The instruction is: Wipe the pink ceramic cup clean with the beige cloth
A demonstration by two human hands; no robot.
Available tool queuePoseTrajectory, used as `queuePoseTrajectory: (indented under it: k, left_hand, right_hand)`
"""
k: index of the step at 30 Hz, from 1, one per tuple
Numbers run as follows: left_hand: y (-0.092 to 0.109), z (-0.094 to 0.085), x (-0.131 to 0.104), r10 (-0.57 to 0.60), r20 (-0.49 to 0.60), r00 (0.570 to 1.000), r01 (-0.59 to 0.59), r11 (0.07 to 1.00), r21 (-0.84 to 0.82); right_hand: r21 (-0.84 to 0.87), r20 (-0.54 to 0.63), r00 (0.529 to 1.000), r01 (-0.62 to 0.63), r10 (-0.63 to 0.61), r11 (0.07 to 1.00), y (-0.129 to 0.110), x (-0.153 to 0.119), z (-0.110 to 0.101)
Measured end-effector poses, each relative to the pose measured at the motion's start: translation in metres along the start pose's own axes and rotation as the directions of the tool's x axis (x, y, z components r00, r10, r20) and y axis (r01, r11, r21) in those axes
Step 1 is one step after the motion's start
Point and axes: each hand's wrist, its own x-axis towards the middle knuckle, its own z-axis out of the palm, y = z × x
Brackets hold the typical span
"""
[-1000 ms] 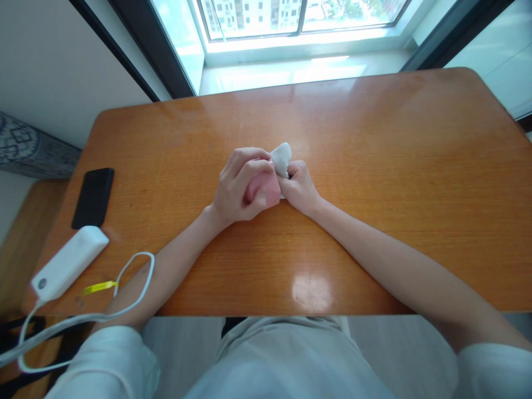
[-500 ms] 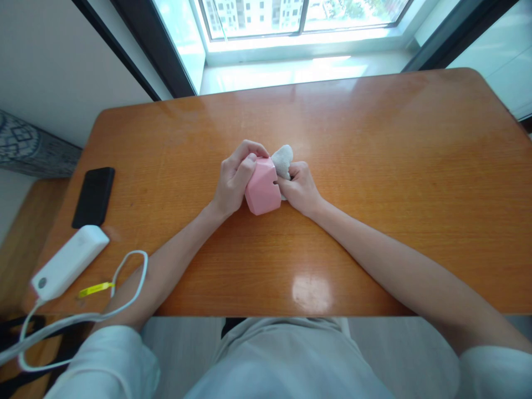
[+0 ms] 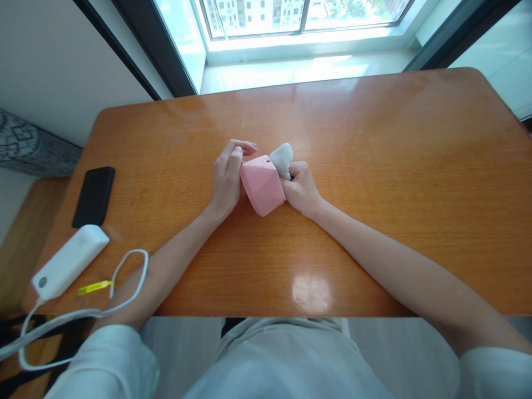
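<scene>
A pink faceted block-like object (image 3: 263,187) with a small dark hole near its top edge sits between my hands over the middle of the table. My left hand (image 3: 228,174) is at its left side, fingers loosely extended and off its top; whether the palm touches it I cannot tell. On the other side, my right hand (image 3: 302,188) is closed around a white-grey cloth (image 3: 282,159), a bunched end of which sticks up behind the pink object. The right fingertips are against the object's right side, partly hidden by it.
The brown wooden table (image 3: 394,194) has rounded far corners. At its left lie a black phone (image 3: 93,197), a white power bank (image 3: 70,262) and a white cable (image 3: 128,302) with a yellow tag (image 3: 95,288), looping over my left forearm. A window (image 3: 305,16) is beyond the far edge.
My left fingers have come off the top of the pink object and moved slightly left. The object has turned, so its hole now shows near the top. My right hand stays almost in place.
</scene>
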Motion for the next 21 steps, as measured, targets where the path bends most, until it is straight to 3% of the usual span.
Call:
queuePoseTrajectory:
  k: [2,3,5,7,13,21]
  left_hand:
    - [0.006,0.000,-0.008,0.214,-0.023,0.977,-0.213,0.976,0.044]
    - [0.008,0.000,-0.011,0.337,0.027,0.941,-0.338,0.938,0.075]
    - [0.008,-0.003,-0.015,0.542,0.188,0.819,-0.568,0.813,0.131]
    - [0.003,-0.006,-0.015,0.613,0.296,0.733,-0.672,0.721,0.171]
    - [-0.011,-0.010,-0.009,0.563,0.333,0.756,-0.639,0.745,0.190]
    - [0.014,-0.005,-0.013,0.494,0.288,0.820,-0.556,0.808,0.197]
  right_hand:
    - [0.009,0.001,1.000,-0.001,0.001,1.000,-0.001,0.000,0.000]
    - [0.010,0.003,1.000,0.000,0.000,1.000,-0.001,0.001,0.000]
    - [0.005,0.009,1.000,0.008,-0.008,1.000,-0.001,0.001,-0.001]
    - [-0.009,0.010,1.000,0.020,-0.019,1.000,-0.001,0.001,-0.002]
    - [-0.019,-0.018,1.000,0.008,-0.008,1.000,0.003,0.002,-0.002]
    - [0.045,-0.051,0.998,-0.026,0.029,0.999,-0.004,0.002,0.000]
